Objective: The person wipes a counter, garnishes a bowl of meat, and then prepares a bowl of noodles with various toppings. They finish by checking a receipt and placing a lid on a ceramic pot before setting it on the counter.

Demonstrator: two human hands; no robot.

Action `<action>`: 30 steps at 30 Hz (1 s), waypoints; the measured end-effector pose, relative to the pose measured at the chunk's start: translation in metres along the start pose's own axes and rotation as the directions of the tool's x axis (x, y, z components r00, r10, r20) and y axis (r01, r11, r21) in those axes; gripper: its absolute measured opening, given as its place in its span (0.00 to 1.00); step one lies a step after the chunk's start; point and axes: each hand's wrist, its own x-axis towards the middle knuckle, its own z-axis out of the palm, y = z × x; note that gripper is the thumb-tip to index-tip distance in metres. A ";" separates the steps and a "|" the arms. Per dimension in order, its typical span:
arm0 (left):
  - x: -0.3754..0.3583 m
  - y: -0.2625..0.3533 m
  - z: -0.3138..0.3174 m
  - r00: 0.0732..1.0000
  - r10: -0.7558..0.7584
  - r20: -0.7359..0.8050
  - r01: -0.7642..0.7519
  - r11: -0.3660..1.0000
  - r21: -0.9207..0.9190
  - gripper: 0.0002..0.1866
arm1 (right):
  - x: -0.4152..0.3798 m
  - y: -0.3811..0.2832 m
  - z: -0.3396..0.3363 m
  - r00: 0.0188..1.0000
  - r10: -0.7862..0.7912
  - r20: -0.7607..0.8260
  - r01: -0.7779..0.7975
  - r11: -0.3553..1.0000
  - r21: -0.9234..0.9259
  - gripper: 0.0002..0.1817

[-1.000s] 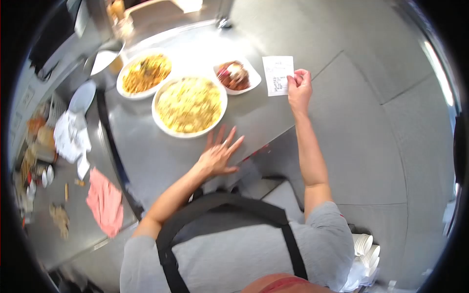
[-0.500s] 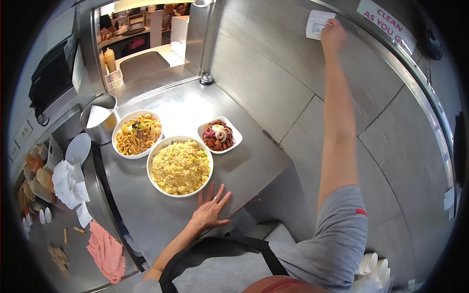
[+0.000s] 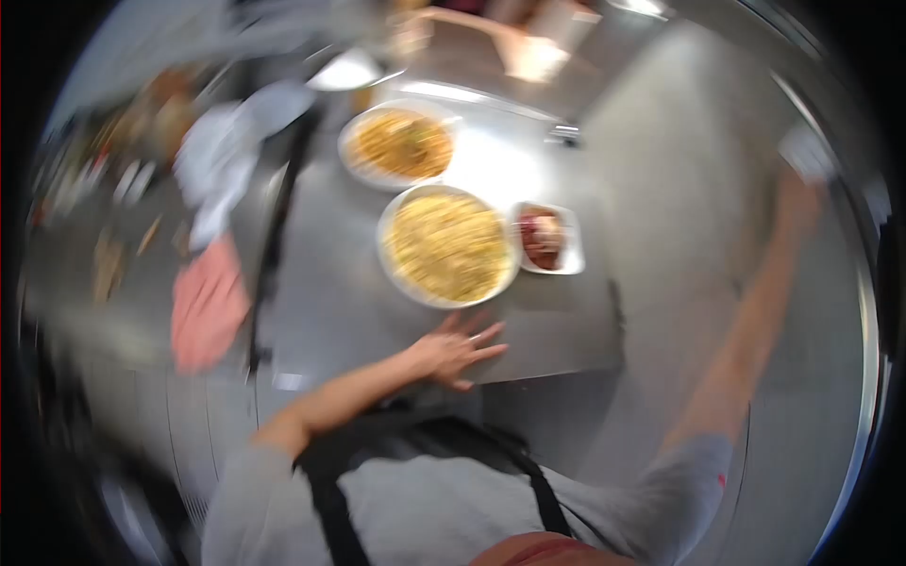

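Observation:
My left hand point(image 3: 460, 351) rests on the steel counter point(image 3: 349, 283) with its fingers spread, just below a large round bowl of yellow fried rice point(image 3: 448, 245). My right hand point(image 3: 798, 200) is stretched far out to the right, blurred by motion, and holds a white printed slip point(image 3: 807, 153) against the wall side. Behind the rice stands a white bowl of noodles point(image 3: 400, 143). To the rice's right is a small square white dish point(image 3: 570, 241) of dark red-brown food with pale rings on top. All three dishes are apart from my hands.
On the left, a lower side counter point(image 3: 61, 255) holds a crumpled pink cloth point(image 3: 209, 311), white papers point(image 3: 215, 156) and blurred bottles and containers. A lit pass-through opening point(image 3: 510, 38) is at the back. A small metal bell point(image 3: 564, 133) sits near the counter's far corner.
The view has swung left, so the dishes and counter appear further right and higher. My right hand still holds the slip at arm's length; my left hand stays spread on the counter.

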 end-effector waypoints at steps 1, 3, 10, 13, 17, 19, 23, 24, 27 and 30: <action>0.001 0.005 -0.001 1.000 0.001 -0.026 -0.001 1.000 0.015 0.46 | -0.014 0.011 0.016 0.995 -0.013 0.094 0.012 1.000 0.005 0.27; 0.008 0.004 0.021 1.000 0.006 -0.029 -0.012 0.978 -0.210 0.43 | -0.034 0.023 0.056 0.974 -0.002 0.227 -0.003 1.000 0.022 0.29; -0.010 0.019 0.032 0.965 0.044 -0.257 -0.020 0.995 0.093 0.27 | -0.150 -0.021 0.036 0.929 -0.114 0.352 0.054 0.983 0.176 0.24; -0.054 0.031 0.043 0.929 0.118 -0.350 -0.153 0.985 -0.074 0.24 | -0.244 -0.021 -0.014 0.907 -0.106 0.407 -0.005 0.965 0.260 0.23; -0.165 0.035 0.035 0.949 -0.207 -0.236 -0.058 0.624 -0.780 0.17 | -0.342 -0.062 -0.111 0.838 -0.097 0.537 -0.195 0.866 0.460 0.20; -0.218 0.028 0.066 0.830 -0.401 -0.389 0.000 0.697 -0.717 0.12 | -0.380 -0.101 -0.152 0.837 -0.122 0.533 -0.230 0.806 0.546 0.18; -0.339 0.011 0.099 0.518 -0.855 0.035 0.451 0.239 -0.860 0.14 | -0.410 -0.205 -0.284 0.805 -0.353 0.477 -0.193 0.605 0.772 0.14; -0.369 -0.002 0.118 0.449 -0.891 -0.062 0.455 0.288 -0.843 0.15 | -0.421 -0.232 -0.310 0.821 -0.420 0.387 -0.151 0.493 0.857 0.13; -0.439 -0.030 0.127 0.265 -0.964 -0.007 0.595 0.169 -0.786 0.17 | -0.442 -0.319 -0.411 0.778 -0.626 0.058 0.057 0.162 0.985 0.10; -0.480 -0.061 0.153 0.222 -0.969 0.105 0.340 -0.023 -0.940 0.22 | -0.455 -0.382 -0.524 0.627 -0.757 -0.185 0.104 -0.155 0.982 0.20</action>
